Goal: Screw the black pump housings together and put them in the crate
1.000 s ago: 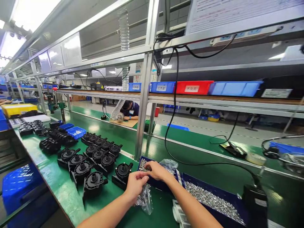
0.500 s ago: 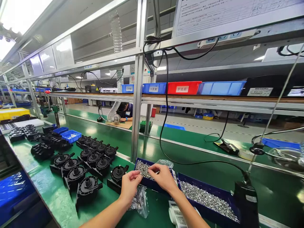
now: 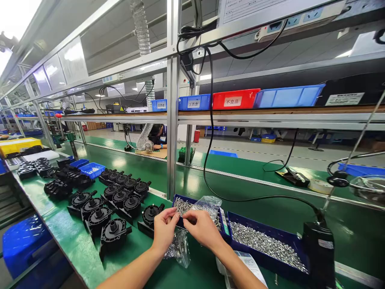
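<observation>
My left hand (image 3: 165, 228) is closed, thumb and fingertips pinched together at the front edge of the dark blue tray of screws (image 3: 182, 206). Just beside it, my right hand (image 3: 202, 228) is also closed in a pinch over the tray's near side. Whatever either hand holds is too small to make out. A clear plastic bag (image 3: 210, 203) lies across part of the screws. Below my hands is another clear bag with small metal parts (image 3: 180, 249). To the left of my left hand sits a round black plastic housing (image 3: 150, 215).
Rows of black housings (image 3: 113, 232) cover the bench to the left. At right are a long blue tray of small metal pieces (image 3: 261, 226), a white container (image 3: 246, 261) and a black corded device (image 3: 319, 253). A metal post (image 3: 172, 160) rises behind the screws.
My right hand has drawn back from among the screws toward the tray's near edge. My left hand stays pinched near the same spot. The camera view has shifted slightly.
</observation>
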Motion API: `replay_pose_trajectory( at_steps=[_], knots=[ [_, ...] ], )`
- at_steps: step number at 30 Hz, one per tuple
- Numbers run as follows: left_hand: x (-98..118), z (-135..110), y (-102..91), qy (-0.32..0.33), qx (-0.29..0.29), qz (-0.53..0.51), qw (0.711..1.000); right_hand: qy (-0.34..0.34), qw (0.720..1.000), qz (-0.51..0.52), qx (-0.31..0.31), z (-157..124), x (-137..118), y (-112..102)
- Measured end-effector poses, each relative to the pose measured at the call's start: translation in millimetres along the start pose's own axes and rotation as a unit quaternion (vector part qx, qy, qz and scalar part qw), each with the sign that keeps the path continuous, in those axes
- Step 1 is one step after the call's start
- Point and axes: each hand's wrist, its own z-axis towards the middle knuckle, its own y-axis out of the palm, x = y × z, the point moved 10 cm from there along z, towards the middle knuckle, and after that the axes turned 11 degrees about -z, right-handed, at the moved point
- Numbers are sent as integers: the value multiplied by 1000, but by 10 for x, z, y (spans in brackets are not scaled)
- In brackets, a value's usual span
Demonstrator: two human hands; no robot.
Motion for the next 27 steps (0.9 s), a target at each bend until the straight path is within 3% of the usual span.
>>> replay_pose_trajectory(
  at_steps=[5,10,20,22,24,27],
  knots=[
    [236,-43,36,86,-19,155,984,47,997,67,-8,4,125,70],
    [563,-134,262,214,-137,214,943,78,973,205,-67,20,189,255],
    [594,-193,359,224,-197,197,934,99,947,295,-77,12,276,319],
    [615,-198,341,223,-177,173,943,97,947,298,-69,15,285,311],
    [636,-166,239,215,-116,145,959,93,947,300,-61,18,290,308],
    [571,-106,141,169,-61,125,976,87,948,301,-53,25,299,320]
  ],
)
